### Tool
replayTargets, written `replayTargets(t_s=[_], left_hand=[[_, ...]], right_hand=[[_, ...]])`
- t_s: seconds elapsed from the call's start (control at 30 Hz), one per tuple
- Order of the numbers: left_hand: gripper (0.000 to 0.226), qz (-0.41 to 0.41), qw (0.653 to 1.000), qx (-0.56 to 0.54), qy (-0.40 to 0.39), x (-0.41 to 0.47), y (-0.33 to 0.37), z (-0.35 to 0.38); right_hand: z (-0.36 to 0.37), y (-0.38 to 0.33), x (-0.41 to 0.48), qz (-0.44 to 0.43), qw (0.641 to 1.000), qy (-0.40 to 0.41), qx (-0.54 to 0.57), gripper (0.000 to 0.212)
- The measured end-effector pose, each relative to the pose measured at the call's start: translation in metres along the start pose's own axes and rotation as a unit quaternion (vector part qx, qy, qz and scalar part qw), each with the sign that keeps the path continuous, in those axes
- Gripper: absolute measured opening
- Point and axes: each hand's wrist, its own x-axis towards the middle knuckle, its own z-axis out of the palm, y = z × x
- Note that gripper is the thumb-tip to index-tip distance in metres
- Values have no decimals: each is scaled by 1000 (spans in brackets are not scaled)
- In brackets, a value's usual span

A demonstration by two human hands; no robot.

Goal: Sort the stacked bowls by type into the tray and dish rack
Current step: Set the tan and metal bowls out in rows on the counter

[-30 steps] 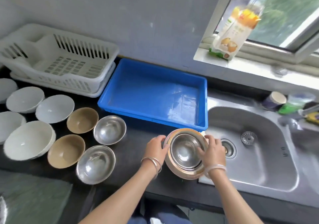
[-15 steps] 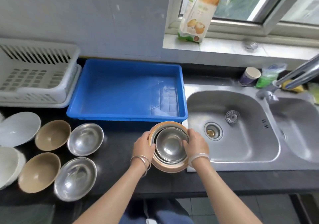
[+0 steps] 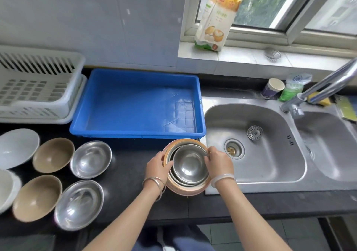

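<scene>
We hold the nested stack of bowls [image 3: 186,166] on the black counter [image 3: 125,173], near its front edge, just left of the sink [image 3: 255,150] and just in front of the blue tray [image 3: 139,103]. Our left hand [image 3: 157,166] wraps the left side of the stack, fingers curled over the rim of the tan outer bowl [image 3: 173,189], and our right hand [image 3: 217,162] pinches the right rim of the top steel bowl [image 3: 190,163]. We judge this split grip is meant to steady the lower bowls while the steel one is lifted free.

Loose bowls sit to the left in rows by kind: two steel bowls [image 3: 90,160], two tan bowls [image 3: 53,155], then white bowls [image 3: 17,148] at the far left. That grouping suggests a staging order before anything goes into the tray or the white dish rack [image 3: 38,88], both of which show nothing inside where we can see.

How many bowls are nested in the stack is hard to tell; we see several steel rims inside the tan one. The rack and the white bowls are cut off by the left edge, and our fingertips on the stack's underside are hidden.
</scene>
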Motion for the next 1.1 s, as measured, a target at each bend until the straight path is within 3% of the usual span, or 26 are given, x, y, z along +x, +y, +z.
replayTargets(t_s=[0.17,0.33,0.77,0.97,1.1], left_hand=[[26,-6,1000,2,-8,2,1,1],[28,-6,1000,10,-3,2,1,2],[29,-1,1000,25,-4,7,-1,4],[39,5,999,48,-3,7,2,6],[38,10,996,87,-5,10,5,7]], right_hand=[[4,0,-6,-2,999,14,40,15],[5,-5,-9,14,998,-18,58,32],[-3,-9,-7,34,999,4,-19,20],[-16,-2,-7,41,997,57,34,19],[-19,6,-7,67,991,62,101,40]])
